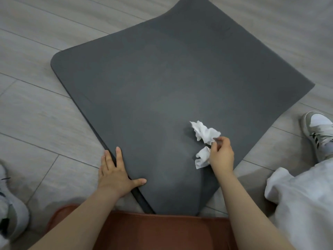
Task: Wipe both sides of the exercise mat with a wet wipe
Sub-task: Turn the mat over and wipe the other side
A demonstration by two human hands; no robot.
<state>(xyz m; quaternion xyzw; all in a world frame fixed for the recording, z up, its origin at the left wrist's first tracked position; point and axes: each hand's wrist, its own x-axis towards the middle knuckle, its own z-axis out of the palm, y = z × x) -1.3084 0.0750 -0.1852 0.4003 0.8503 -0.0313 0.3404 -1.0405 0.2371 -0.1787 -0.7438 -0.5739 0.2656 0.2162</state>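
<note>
The grey plank floor [36, 109] filled the whole view, and there across it lay the dark grey exercise mat [162, 87], set at an angle, its far end curling upward at the top. And the near corner of the mat ran right down to the rust-coloured garment [153, 231] at the bottom edge. Off to the right, a pale trouser leg [302, 204] led up to a grey and white sneaker [319, 134] resting on the floor beside the mat, and another sneaker [10, 210] sat at the lower left. Now the left hand [117, 175]: fingers spread flat, pressing down on the mat's left edge, thumb out on the mat surface and the outer fingers lying over the edge onto the floor. And the right hand [221, 156], fingers curled, pinched the crumpled white wet wipe [204, 139] over the near right part of the mat.
</note>
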